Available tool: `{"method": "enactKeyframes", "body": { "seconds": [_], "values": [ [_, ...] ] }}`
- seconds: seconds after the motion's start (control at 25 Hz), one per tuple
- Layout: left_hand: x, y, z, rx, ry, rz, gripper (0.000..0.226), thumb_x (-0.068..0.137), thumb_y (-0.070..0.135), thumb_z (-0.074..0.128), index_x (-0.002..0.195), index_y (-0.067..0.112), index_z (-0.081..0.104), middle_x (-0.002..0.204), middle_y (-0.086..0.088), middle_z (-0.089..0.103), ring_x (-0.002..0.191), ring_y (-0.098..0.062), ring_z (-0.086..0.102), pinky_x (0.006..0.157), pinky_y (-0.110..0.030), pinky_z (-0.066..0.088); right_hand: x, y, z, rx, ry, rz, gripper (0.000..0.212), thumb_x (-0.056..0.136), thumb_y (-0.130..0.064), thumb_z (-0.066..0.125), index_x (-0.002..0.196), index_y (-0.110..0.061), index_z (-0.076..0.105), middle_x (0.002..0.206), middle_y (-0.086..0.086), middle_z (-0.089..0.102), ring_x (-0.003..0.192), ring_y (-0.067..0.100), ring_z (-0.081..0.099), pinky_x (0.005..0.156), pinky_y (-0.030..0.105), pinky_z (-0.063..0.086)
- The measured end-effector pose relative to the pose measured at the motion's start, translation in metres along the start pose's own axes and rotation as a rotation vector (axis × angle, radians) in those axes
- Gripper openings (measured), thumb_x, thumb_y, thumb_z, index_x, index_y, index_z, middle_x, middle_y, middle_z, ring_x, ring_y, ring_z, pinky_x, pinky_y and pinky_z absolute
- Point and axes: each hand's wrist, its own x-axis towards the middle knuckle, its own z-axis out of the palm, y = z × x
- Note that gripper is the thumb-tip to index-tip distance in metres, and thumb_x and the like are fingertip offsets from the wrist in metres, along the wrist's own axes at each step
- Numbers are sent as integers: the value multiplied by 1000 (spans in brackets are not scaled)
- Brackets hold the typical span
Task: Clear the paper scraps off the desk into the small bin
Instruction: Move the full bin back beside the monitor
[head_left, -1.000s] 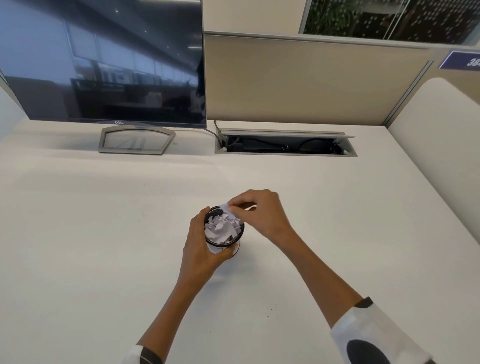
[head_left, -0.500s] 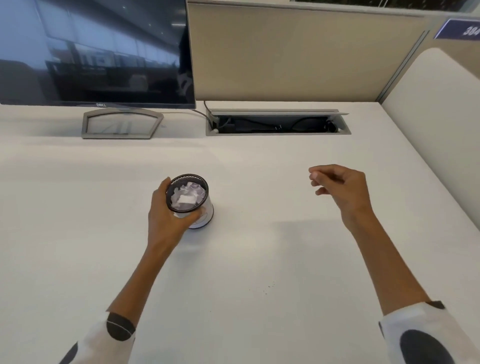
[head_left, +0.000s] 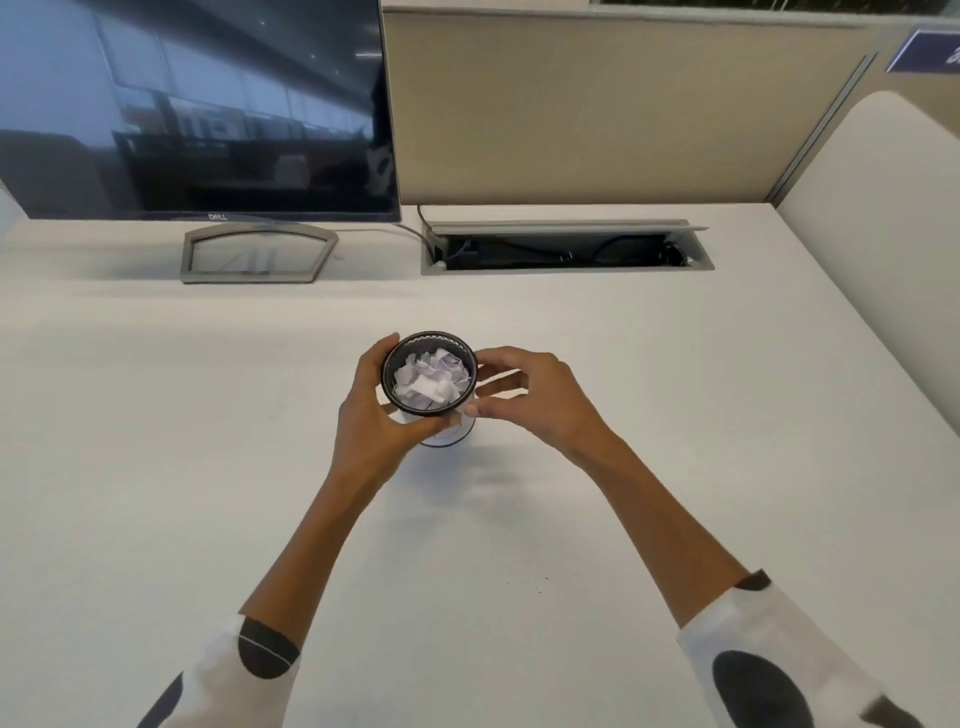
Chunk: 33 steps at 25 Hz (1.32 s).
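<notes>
Bin upright mid-desk, holding the paper scraps; left hand curls round its wall, right hand fingers spread just beside (axis vertical, no loose scraps visible).

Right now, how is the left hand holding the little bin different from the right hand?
The left hand wraps the small bin, its thumb curled across the near side; the right hand only has fingertips at the bin's right side. The left hand's fingers curl tightly; the right hand's are straighter. Both flank the bin of paper scraps.
</notes>
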Motion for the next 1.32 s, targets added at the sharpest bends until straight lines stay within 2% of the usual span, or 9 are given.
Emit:
{"method": "enactKeyframes", "body": {
  "seconds": [0.12,0.2,0.28,0.4,0.52,0.64,0.76,0.84,1.32],
  "values": [
    [9,0,-11,-53,38,-36,96,46,22,91,128,24,42,117,11,58,105,6,56,77,-12,53,14,-9,6,14,39,-23,48,65,-14,83,109,-20,66,100,4,70,84,16,69,74,17,52],
    [18,-3,-20,-83,86,-81,90,48,14,90,126,21,45,116,7,59,107,-5,59,68,-7,52,28,-16,14,19,36,-32,47,67,-15,82,110,-19,66,104,6,69,86,18,68,72,15,51],
    [30,-5,-30,-108,134,-115,88,49,11,90,125,18,47,118,4,59,109,-15,59,64,-8,52,44,-22,23,16,30,-38,45,69,-16,81,112,-19,66,106,7,68,87,18,67,72,14,50],
    [54,-5,-44,-73,195,-92,87,50,11,90,126,17,49,125,-1,53,109,-17,57,69,-12,47,72,-30,36,43,5,-38,46,71,-14,79,114,-19,64,111,7,66,91,18,66,76,19,51],
    [81,-3,-57,-30,226,-60,82,53,9,88,125,16,50,124,-3,54,106,-15,57,68,-10,45,99,-36,48,114,-49,-3,49,72,-9,77,118,-18,61,117,4,64,98,21,65,87,31,53],
    [107,-3,-69,20,249,-30,75,56,7,86,122,17,51,118,1,59,103,-16,58,62,-4,47,126,-43,56,171,-77,8,48,74,-1,73,118,-13,60,114,4,63,98,24,64,95,42,52],
    [128,-9,-80,43,261,-17,71,57,4,85,118,19,52,109,7,59,100,-15,59,63,-2,45,151,-46,66,181,-73,32,46,76,5,68,119,-9,60,122,11,62,100,29,64,97,47,50],
    [137,-14,-87,44,270,-32,71,57,4,85,118,19,52,108,8,59,99,-15,59,66,-5,44,162,-45,73,179,-79,42,45,77,7,66,118,-9,60,122,12,62,102,31,64,98,48,49],
    [138,-38,-96,40,299,-122,66,58,5,85,114,18,54,107,6,61,97,-14,60,58,1,44,184,-34,89,72,-150,103,44,79,5,60,120,-11,61,123,9,63,99,28,65,98,45,50]
  ]
}}
